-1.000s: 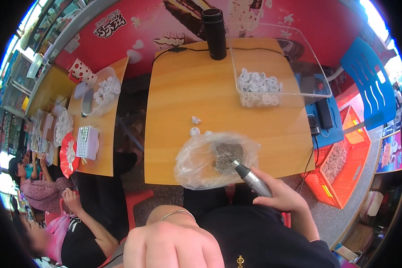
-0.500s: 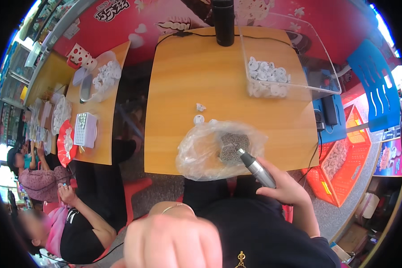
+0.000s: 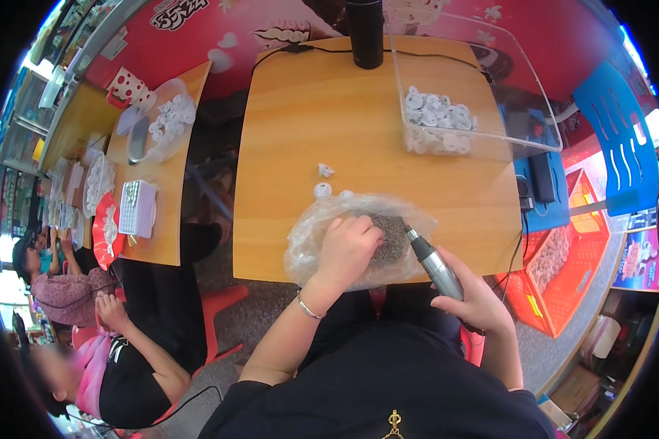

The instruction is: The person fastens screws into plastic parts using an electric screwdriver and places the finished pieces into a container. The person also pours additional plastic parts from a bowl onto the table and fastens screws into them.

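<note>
My left hand [image 3: 350, 249] reaches into a clear plastic bag [image 3: 307, 245] lying at the table's near edge. Its fingers are bent together at the side of a heap of tiny grey metal pieces [image 3: 392, 240], too small to name; whatever they pinch is hidden. My right hand [image 3: 477, 296] is wrapped round a silver and black electric screwdriver [image 3: 439, 271], its tip pointing up and left beside the heap. Just beyond the bag lie a round white plastic part [image 3: 323, 190] and another small white part [image 3: 326, 170].
A clear bin [image 3: 483, 139] of white parts stands at the table's far right, near a black bottle [image 3: 365, 36]. A cable [image 3: 417, 53] crosses the back. Right of the table are a blue chair [image 3: 619, 139] and orange crate [image 3: 564, 293]. Another person [image 3: 135, 373] sits at left.
My left hand has gone from close in front of me, as a fist, forward into the bag at the grey pieces. My right hand and the screwdriver have shifted slightly right.
</note>
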A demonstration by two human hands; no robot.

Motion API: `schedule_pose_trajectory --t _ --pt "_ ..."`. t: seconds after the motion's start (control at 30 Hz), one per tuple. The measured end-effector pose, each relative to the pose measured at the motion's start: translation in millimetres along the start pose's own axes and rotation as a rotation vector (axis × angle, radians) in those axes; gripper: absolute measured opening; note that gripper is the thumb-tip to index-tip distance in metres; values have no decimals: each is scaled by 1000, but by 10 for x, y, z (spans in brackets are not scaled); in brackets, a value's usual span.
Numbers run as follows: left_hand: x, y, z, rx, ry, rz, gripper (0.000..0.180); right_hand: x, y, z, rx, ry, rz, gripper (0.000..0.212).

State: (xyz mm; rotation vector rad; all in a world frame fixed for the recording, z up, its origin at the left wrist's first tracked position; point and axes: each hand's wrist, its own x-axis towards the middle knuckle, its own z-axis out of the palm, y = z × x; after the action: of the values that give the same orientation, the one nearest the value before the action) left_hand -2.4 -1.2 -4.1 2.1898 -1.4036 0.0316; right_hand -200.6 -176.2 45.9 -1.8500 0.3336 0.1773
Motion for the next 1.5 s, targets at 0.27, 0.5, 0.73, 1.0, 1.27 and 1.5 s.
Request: schedule_pose_trajectory --t 0.27,0.5,0.73,1.0,1.27,1.5 --pt "-58 -143 -10 -394 70 -104 8 13 -100 -3 -20 -32 -21 84" --pt "-115 -187 -70 -1257 -4 -554 4 45 -101 38 -18 -56 -66 85" --pt "-140 -239 -60 -1746 101 -712 9 60 -225 91 -14 -118 -78 86" --pt "-135 -228 -11 -2013 142 -739 18 93 -227 108 5 -116 -113 87" --pt "-113 -125 14 -2069 174 -800 18 142 -274 132 10 -124 -149 86" --pt "-95 -70 -11 -2093 185 -872 15 147 -275 136 2 -118 -127 85"
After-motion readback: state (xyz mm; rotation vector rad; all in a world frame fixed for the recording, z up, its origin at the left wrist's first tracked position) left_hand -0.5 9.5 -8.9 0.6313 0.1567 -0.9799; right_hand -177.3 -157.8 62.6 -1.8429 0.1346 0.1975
